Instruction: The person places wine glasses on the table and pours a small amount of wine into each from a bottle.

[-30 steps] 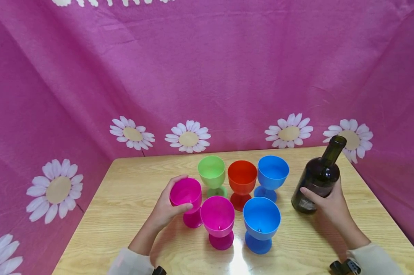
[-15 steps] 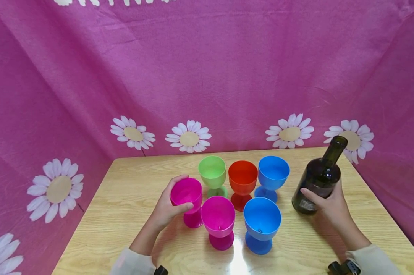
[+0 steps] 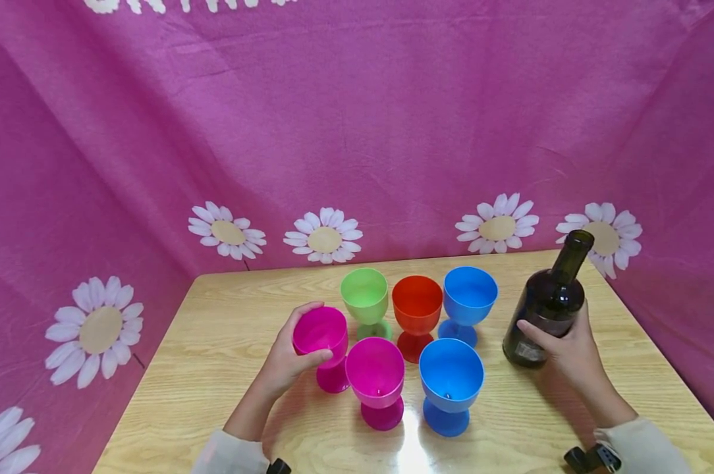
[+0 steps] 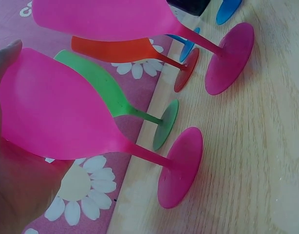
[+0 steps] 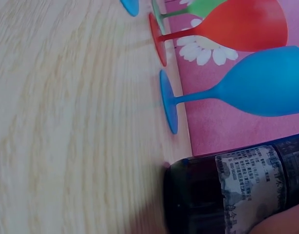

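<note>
My left hand (image 3: 286,359) grips a magenta wine goblet (image 3: 318,332) round its bowl, thumb on the near side. In the left wrist view that goblet's foot (image 4: 181,168) appears to stand on the table. At the right, my right hand (image 3: 570,349) holds a dark glass wine bottle (image 3: 549,306) round its body. The bottle has no cap, and a printed label (image 5: 252,185) shows in the right wrist view. Whether its bottom touches the table I cannot tell. Beside the held goblet stands a second magenta goblet (image 3: 375,375), with a blue goblet (image 3: 452,378) to its right.
Behind them is a row of a green goblet (image 3: 365,296), a red goblet (image 3: 417,306) and another blue goblet (image 3: 470,296). All stand upright on the light wooden table (image 3: 215,342). A pink cloth (image 3: 357,131) with white flowers surrounds the table's back and sides.
</note>
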The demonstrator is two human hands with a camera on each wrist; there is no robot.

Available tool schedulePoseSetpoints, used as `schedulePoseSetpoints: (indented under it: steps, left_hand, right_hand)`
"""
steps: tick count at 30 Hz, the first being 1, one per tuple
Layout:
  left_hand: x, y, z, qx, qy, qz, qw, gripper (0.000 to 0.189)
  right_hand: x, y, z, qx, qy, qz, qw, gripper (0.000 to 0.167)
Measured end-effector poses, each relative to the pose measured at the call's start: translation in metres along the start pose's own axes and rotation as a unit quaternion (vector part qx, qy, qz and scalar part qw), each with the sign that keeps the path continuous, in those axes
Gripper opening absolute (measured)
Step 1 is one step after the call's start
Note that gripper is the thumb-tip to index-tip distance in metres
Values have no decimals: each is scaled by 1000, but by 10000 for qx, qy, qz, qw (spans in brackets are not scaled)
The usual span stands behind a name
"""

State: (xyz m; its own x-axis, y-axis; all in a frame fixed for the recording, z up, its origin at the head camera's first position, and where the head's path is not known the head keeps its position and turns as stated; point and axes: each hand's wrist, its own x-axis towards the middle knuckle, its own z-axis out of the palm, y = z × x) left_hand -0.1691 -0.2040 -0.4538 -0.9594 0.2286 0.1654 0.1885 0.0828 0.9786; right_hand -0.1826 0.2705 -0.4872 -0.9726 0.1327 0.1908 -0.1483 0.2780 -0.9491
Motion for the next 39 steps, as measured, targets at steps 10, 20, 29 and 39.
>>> schedulePoseSetpoints:
  steps: [10, 20, 29, 39]
  left_hand:
    - [0, -1, 0, 21, -5, -22, 10000, 81]
    - [0, 0, 0, 41, 5, -15, 10000, 81]
    - [-1, 2, 1, 12, -22, 21, 10000, 81]
    - [0, 3, 1, -35, -5, -51, 10000, 81]
  right_hand:
    - [-4, -16, 1, -554, 68, 67, 9984, 102]
    - [-13, -49, -1, -1195, 87, -438, 9918, 99]
    - [-15, -76, 0, -1194, -121, -991, 9878, 103]
    - [-16, -112, 9, -1448, -498, -1157, 9814, 101]
